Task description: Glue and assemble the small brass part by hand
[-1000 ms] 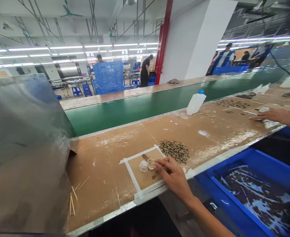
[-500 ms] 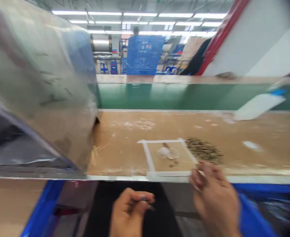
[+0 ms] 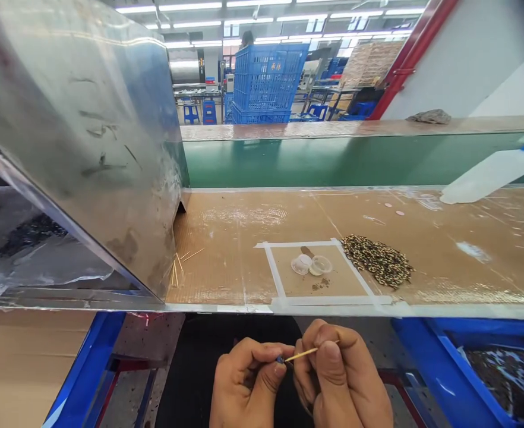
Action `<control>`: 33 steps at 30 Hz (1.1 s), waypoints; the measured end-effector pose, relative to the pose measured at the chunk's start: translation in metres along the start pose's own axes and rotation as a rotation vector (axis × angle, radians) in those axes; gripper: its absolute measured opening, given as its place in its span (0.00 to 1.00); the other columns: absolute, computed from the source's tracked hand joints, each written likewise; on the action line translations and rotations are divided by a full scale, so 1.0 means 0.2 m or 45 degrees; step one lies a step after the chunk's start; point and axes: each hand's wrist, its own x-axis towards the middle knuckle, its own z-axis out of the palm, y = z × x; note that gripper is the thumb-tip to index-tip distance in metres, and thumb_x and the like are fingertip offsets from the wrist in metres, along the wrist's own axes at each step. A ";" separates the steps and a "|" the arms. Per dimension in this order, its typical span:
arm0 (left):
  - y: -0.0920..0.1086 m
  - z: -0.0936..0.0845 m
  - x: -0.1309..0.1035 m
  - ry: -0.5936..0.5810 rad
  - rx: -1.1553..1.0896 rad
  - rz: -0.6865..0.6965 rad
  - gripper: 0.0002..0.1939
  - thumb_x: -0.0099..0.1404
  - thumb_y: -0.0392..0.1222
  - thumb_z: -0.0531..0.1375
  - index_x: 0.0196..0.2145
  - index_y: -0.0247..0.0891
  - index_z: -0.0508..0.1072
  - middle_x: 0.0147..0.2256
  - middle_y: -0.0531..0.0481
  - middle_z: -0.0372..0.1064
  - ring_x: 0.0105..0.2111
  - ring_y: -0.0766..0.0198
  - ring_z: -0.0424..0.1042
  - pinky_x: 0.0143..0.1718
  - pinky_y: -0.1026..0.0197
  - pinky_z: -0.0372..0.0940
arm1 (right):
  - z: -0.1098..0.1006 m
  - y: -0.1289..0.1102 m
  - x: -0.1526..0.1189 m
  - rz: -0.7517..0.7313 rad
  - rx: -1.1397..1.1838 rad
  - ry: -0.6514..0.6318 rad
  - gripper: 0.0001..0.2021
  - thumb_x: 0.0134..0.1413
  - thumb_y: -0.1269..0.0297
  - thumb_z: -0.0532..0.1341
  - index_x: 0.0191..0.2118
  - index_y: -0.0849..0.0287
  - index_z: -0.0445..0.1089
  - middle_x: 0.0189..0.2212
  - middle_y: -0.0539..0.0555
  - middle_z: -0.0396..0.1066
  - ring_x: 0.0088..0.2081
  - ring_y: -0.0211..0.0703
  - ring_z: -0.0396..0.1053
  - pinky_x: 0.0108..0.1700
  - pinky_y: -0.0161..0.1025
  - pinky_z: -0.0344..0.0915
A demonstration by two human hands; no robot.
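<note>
Now we have our two hands low and near, below the front edge of the surface (image 3: 226, 238), pressed close to each other. Our left hand (image 3: 246, 386) pinches one tiny dark piece (image 3: 280, 359) between thumb and forefinger; it is too small to tell more. Our right hand (image 3: 342, 380) pinches one thin wooden stick (image 3: 302, 355), and the stick's tip meets the tiny piece right between the hands.

Up on the surface we count one square of white tape (image 3: 322, 270), and inside it two small clear cups (image 3: 311, 264) sit touching side by side, with a few dark crumbs just near of them. Just right of the square lies one heap of speckled beads (image 3: 378, 261), brushing the tape's far right corner. To the left, near the foot of one big metal sheet (image 3: 79, 137) that leans over the surface, a handful of loose sticks (image 3: 179, 264) lie scattered; we cannot count them exactly. Far right, one white bottle (image 3: 489, 175) with a blue cap lies tilted at the edge of the green belt (image 3: 333, 157). Near right, one blue bin (image 3: 476, 368) sits below the surface. Far back stand stacked blue crates (image 3: 266, 83).
</note>
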 end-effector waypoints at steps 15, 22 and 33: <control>0.00 -0.01 -0.02 -0.002 0.065 -0.024 0.16 0.65 0.59 0.68 0.35 0.43 0.79 0.40 0.47 0.85 0.42 0.55 0.82 0.48 0.57 0.72 | -0.06 0.06 0.00 -0.225 -0.220 -0.122 0.14 0.76 0.57 0.54 0.35 0.54 0.62 0.25 0.44 0.57 0.19 0.31 0.57 0.20 0.30 0.56; 0.00 -0.01 -0.01 -0.008 0.045 -0.022 0.16 0.66 0.58 0.68 0.35 0.42 0.78 0.40 0.48 0.85 0.42 0.57 0.83 0.49 0.58 0.72 | -0.11 0.10 0.00 -0.264 -0.328 -0.162 0.12 0.76 0.57 0.55 0.36 0.53 0.63 0.24 0.44 0.57 0.19 0.32 0.57 0.20 0.32 0.55; -0.01 -0.01 -0.01 0.034 0.003 -0.010 0.16 0.64 0.57 0.70 0.34 0.41 0.79 0.38 0.46 0.85 0.39 0.57 0.83 0.45 0.59 0.75 | -0.08 0.09 -0.02 -0.268 -0.387 -0.139 0.13 0.75 0.54 0.56 0.36 0.53 0.63 0.26 0.45 0.57 0.21 0.34 0.55 0.21 0.34 0.55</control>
